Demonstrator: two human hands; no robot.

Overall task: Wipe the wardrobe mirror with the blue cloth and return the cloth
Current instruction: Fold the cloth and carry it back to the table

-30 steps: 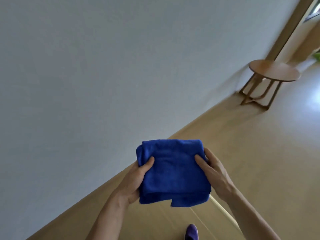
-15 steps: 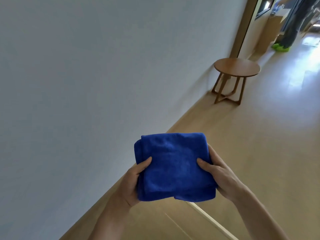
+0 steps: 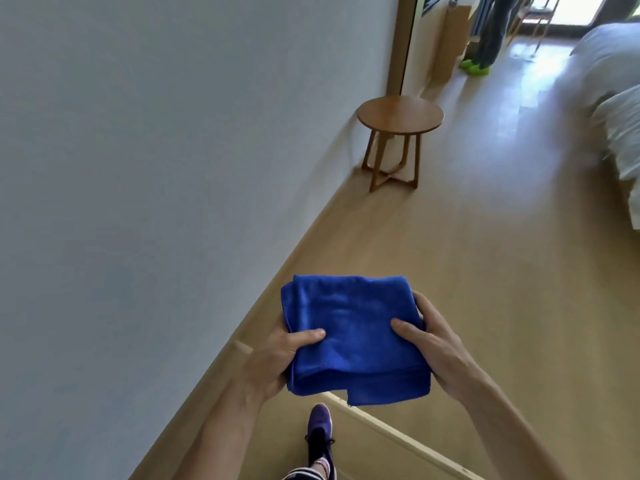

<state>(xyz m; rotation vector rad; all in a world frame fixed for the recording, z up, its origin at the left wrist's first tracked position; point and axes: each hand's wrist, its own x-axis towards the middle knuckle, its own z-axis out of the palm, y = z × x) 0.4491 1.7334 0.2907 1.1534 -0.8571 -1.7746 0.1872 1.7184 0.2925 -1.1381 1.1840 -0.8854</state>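
The left hand grips the folded blue cloth, held above the floor, thumb on top, fingers hidden beneath. The right hand grips the opposite edge likewise. The frame's right edge cuts off a blurred bed.

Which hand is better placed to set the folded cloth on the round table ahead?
Right, slightly. Both hands grip the blue cloth; the right hand is on the open side, toward the round table, the left hand nearer the wall.
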